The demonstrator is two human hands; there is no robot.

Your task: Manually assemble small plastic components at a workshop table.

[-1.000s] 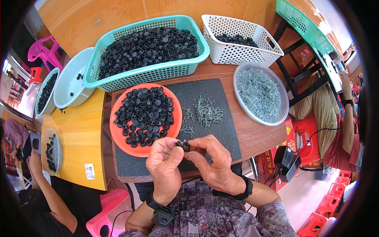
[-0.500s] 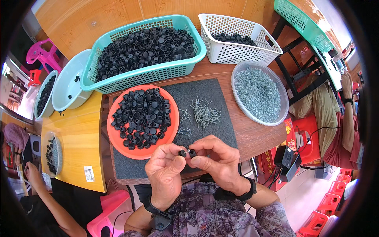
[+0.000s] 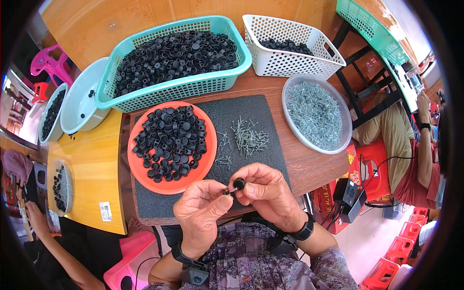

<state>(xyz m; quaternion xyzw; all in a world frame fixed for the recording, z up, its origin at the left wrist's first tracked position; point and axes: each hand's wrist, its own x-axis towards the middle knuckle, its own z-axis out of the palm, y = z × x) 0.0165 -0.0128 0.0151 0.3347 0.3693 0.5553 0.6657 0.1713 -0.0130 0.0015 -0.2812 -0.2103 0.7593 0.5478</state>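
Above the near edge of the black mat [image 3: 270, 104], my two hands meet fingertip to fingertip. Thumb and forefinger of my right hand [image 3: 268, 198] pinch a small round black plastic cap [image 3: 239, 183]. My left hand [image 3: 199, 212] is closed on a small dark part with a screw [image 3: 232, 190], which points toward the cap; the fingers partly hide it. Left of them, an orange-red plate [image 3: 211, 145] carries a heap of black caps [image 3: 169, 137]. A loose pile of screws [image 3: 249, 137] lies on the mat just beyond my hands.
A teal basket [image 3: 174, 92] full of black parts stands at the back, beside a white basket [image 3: 295, 66] holding fewer. On the right is a clear tub of screws [image 3: 314, 116]. Pale blue basins [image 3: 77, 118] stand at left. Co-workers sit on both sides.
My right hand has turned, so the cap's round face now shows, slightly higher than before. My left hand has shifted a little left and down.
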